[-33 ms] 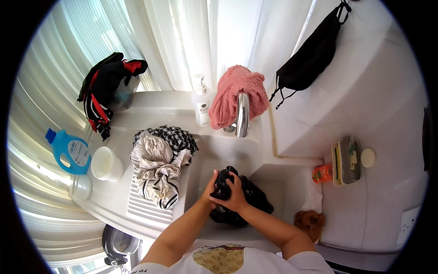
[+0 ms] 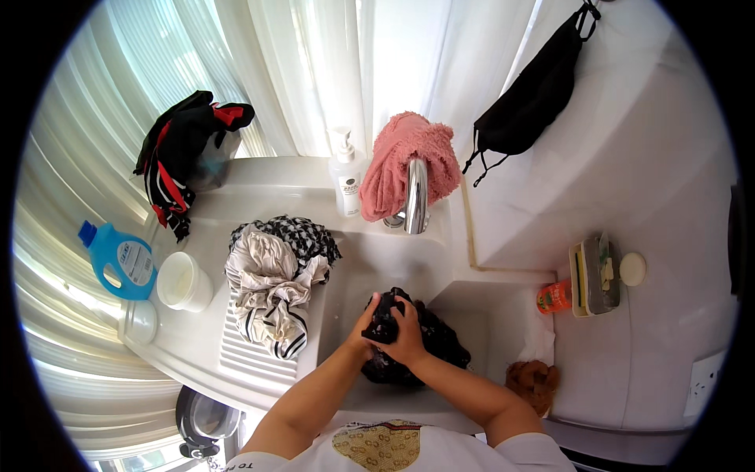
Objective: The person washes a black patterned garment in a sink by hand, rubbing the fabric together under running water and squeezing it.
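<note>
Over the white sink basin (image 2: 481, 318), my left hand (image 2: 363, 329) and my right hand (image 2: 406, 340) squeeze a bunched part of a black garment (image 2: 442, 340) between them. Small light spots show on its dark fabric. The remainder lies in a crumpled heap in the basin, below and to the right of my hands. My fingers wrap round the bunch from both sides. To the left, a crumpled cream garment (image 2: 267, 271) with dark stripes lies on the ribbed washboard (image 2: 240, 358), against a black-and-white patterned cloth (image 2: 307, 237).
Behind the basin stands a chrome faucet (image 2: 418, 200) draped with a pink towel (image 2: 405, 161), beside a pump bottle (image 2: 347, 179). A blue detergent bottle (image 2: 118, 259) and white tub (image 2: 185, 283) stand left. A black mask (image 2: 531, 102) hangs right, above a caddy (image 2: 599, 279).
</note>
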Demonstrator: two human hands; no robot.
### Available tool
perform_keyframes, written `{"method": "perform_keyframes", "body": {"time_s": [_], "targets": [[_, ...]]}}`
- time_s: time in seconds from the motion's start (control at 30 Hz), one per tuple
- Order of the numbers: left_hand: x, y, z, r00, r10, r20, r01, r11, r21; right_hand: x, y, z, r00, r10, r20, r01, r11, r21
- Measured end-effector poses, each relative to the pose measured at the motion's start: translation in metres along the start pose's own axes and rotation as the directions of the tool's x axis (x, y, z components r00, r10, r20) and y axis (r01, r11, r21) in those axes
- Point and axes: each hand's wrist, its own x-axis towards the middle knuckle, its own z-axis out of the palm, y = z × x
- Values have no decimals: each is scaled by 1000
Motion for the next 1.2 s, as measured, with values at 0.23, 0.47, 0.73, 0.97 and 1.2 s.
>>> {"method": "perform_keyframes", "body": {"time_s": [0.23, 0.47, 0.73, 0.97, 1.2], "targets": [[17, -11, -11, 818, 473, -327, -207, 773, 600, 6, -8, -5, 961, -9, -277, 28, 997, 66], [-45, 86, 77, 857, 513, -46, -33, 144, 989, 62, -43, -37, 697, 668, 260, -475, 159, 865], [-11, 68, 52, 546, 732, 408, -416, -186, 890, 57, -3, -99, 509, 774, 377, -801, 266, 536], [0, 18, -5, 934, 354, -36, 217, -486, 846, 3, 60, -100, 615, 598, 513, -297, 779, -552], [33, -9, -40, 965, 244, -99, 243, -682, 690, -19, 77, -2, 775, 190, 602, 266, 767, -584]]}}
